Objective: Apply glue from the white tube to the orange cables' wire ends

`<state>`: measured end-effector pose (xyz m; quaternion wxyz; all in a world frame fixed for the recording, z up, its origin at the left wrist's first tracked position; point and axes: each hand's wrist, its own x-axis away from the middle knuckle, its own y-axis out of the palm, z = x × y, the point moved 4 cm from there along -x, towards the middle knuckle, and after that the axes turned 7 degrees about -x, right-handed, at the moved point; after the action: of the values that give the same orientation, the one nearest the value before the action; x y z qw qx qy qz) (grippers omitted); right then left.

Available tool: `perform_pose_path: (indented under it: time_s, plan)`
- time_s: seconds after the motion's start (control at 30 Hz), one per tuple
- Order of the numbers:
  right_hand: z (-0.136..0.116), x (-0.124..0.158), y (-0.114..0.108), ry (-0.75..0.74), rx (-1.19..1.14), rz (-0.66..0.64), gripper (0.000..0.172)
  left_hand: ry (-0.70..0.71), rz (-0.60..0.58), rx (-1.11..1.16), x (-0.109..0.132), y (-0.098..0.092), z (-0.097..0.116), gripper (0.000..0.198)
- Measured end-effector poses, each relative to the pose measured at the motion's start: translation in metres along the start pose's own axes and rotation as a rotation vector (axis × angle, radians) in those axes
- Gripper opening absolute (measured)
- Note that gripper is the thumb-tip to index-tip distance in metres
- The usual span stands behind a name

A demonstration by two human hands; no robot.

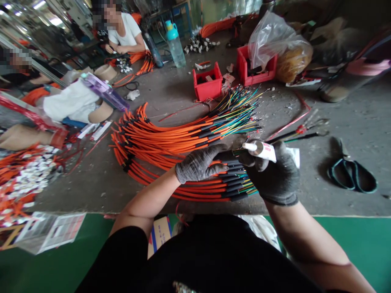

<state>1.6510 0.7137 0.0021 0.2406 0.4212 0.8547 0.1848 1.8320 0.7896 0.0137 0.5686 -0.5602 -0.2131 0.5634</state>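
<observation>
My right hand point(276, 175), in a dark grey glove, is closed around a small white squeeze tube point(265, 150) with red print, its nozzle pointing left. My left hand point(200, 162), gloved too, reaches over the orange cables point(165, 136), its fingers pinching the black-sleeved end of one cable point(229, 156). The fingertips partly hide that end. Both hands are close together above the cable ends. The cables lie in a curved bundle, their black sleeves and thin green, yellow and blue wires point(241, 110) fanning out to the right.
Green-handled scissors point(352, 175) lie at right. Behind the bundle stand two red bins point(207, 83), a plastic bag point(273, 40) and a blue-capped bottle point(175, 44). White connectors point(33, 175) on orange cables are heaped at left. A co-worker point(126, 32) sits across the table.
</observation>
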Motion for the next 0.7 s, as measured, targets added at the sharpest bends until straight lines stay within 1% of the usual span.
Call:
perform_pose_path:
  time_s: [0.03,0.1,0.2,0.27,0.33,0.43,0.53,0.6,0.7]
  plan:
    - [-0.001,-0.004,-0.002,-0.019,-0.042,0.013,0.056,-0.032,0.000,0.009,0.000,-0.001,-0.005,0.046]
    - [-0.001,-0.009,-0.003,-0.012,-0.129,-0.010,0.051,-0.068,-0.043,0.041,0.000,-0.003,-0.014,0.043]
    - [0.010,-0.008,0.005,0.129,-0.221,-0.106,0.042,-0.035,-0.143,0.095,0.000,-0.008,-0.019,0.048]
    - [0.020,-0.002,0.009,0.214,-0.229,-0.145,0.045,-0.019,-0.145,0.112,-0.001,-0.013,-0.017,0.052]
    - [0.028,0.006,0.010,0.228,-0.203,-0.147,0.050,-0.022,-0.106,0.119,-0.003,-0.016,-0.013,0.055]
    - [0.033,0.020,0.007,0.169,-0.147,-0.146,0.053,-0.056,0.000,0.087,-0.004,-0.012,-0.007,0.056]
    - [0.029,0.035,0.003,0.135,-0.044,-0.196,0.060,-0.113,0.116,-0.025,-0.002,-0.002,-0.004,0.055]
    - [0.018,0.039,0.002,0.068,0.098,-0.255,0.062,-0.157,0.138,-0.111,0.001,0.004,-0.004,0.054]
    - [-0.006,0.033,0.006,-0.132,0.417,-0.413,0.052,-0.163,0.091,-0.170,0.002,0.006,-0.005,0.054]
